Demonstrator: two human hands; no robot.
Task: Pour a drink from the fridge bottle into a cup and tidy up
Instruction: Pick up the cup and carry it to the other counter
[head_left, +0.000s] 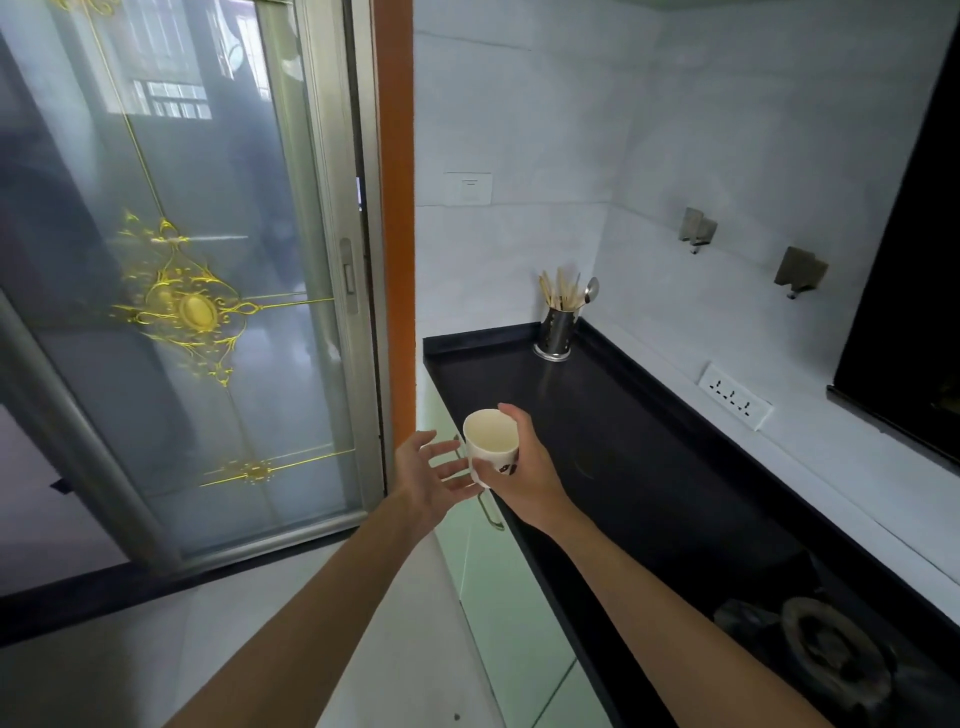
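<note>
White cup (491, 444) in right hand (524, 475)

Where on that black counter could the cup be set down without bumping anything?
The counter is bare from the utensil holder in the far corner down past the right hand holding the cup. The near end is crowded by a dark stove burner.

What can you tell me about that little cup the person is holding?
The cup is small and white, looks like ceramic or thick paper, with a dark printed pattern on its side. It is held upright with its open mouth facing up, and the inside looks empty and pale. The right hand grips it around the side, thumb near the rim. The left hand is open beside it, fingertips close to its base; whether they touch is unclear. It hangs in the air over the front edge of the black counter.
</note>
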